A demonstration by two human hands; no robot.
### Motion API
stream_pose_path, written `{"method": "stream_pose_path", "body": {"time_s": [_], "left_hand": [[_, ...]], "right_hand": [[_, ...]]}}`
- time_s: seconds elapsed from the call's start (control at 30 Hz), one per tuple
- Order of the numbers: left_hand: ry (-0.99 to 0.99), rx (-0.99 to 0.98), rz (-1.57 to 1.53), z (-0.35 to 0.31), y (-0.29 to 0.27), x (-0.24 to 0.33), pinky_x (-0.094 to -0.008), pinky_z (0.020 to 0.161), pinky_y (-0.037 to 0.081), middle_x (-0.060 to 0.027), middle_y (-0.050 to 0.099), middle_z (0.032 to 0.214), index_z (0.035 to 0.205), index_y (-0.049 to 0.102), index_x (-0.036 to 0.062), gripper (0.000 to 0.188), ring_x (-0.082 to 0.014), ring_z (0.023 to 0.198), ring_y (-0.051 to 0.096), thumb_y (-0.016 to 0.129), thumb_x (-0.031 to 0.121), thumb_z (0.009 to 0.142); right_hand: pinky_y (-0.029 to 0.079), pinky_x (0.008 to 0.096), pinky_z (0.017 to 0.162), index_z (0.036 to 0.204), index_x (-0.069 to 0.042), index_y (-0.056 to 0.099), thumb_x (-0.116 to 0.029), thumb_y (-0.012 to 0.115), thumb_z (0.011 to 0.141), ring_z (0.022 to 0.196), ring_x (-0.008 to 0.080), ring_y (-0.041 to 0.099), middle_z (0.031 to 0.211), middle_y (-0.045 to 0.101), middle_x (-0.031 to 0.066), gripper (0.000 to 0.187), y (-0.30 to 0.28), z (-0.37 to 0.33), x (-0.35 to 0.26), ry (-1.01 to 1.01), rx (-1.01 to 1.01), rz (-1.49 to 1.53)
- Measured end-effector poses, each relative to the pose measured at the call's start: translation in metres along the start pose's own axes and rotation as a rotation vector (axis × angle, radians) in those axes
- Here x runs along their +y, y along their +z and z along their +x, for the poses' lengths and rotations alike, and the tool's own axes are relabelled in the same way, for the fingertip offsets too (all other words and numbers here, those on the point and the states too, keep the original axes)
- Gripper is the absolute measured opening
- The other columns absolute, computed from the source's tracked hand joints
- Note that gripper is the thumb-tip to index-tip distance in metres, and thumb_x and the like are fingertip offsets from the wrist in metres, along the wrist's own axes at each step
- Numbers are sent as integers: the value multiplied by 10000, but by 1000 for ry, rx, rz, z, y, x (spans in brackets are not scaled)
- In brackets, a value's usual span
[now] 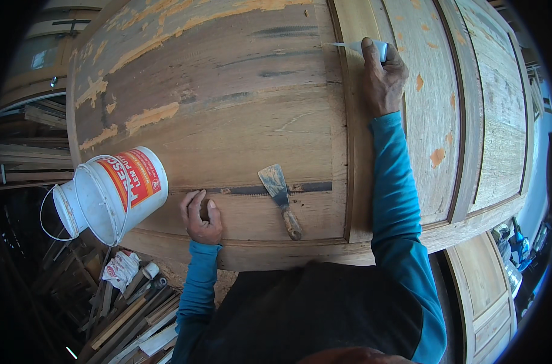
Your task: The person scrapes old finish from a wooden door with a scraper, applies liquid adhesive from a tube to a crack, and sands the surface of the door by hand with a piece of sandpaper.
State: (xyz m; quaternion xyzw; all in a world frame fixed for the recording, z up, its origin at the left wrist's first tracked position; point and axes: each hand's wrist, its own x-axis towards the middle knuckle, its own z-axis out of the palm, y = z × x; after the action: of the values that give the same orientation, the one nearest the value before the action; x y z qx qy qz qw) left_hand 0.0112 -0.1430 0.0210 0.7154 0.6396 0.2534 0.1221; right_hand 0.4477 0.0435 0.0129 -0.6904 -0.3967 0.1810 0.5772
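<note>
A wooden door panel [257,136] lies flat before me, with orange filler patches and a dark crack [245,190] along its near part. At the far middle, my right hand [385,76] is closed around a small white bottle [382,50]. Its thin pointed nozzle faces left, over the dark line between panel and frame. My left hand [202,218] rests on the near part of the wood, fingers loosely bent and apart, holding nothing. A putty knife [279,197] with a smeared blade lies between my hands, its handle toward me.
White buckets, one with a red and orange label [143,176], stand at the panel's left edge beside my left hand. Scrap wood [136,315] and a white bag [122,269] lie on the floor at lower left. Another panelled door [485,291] is at lower right.
</note>
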Motion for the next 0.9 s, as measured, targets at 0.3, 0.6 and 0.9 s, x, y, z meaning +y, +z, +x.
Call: {"method": "stream_pose_path", "body": {"time_s": [0.3, 0.6, 0.9], "left_hand": [[34, 9, 10, 2, 0, 0, -464, 972, 540, -206, 636, 1217, 1234, 692, 9, 343, -378, 1111, 637, 715, 19, 892], [50, 7, 29, 2, 0, 0, -468, 973, 539, -207, 632, 1225, 1233, 690, 10, 348, -378, 1114, 635, 715, 14, 885], [6, 0, 6, 0, 1, -1, -469, 977, 538, -203, 631, 1228, 1235, 689, 15, 350, -377, 1116, 636, 710, 11, 885]], "right_hand": [[492, 317, 669, 918, 12, 712, -404, 759, 987, 715, 114, 565, 747, 635, 24, 424, 0, 1, 5, -17, -4, -4], [514, 329, 708, 951, 0, 731, -415, 744, 995, 756, 131, 600, 789, 670, 41, 417, -1, -1, 3, 4, -1, -37], [521, 329, 741, 981, -17, 749, -392, 738, 1005, 791, 129, 630, 840, 706, 34, 376, -3, 1, 8, 7, -4, -41]]}}
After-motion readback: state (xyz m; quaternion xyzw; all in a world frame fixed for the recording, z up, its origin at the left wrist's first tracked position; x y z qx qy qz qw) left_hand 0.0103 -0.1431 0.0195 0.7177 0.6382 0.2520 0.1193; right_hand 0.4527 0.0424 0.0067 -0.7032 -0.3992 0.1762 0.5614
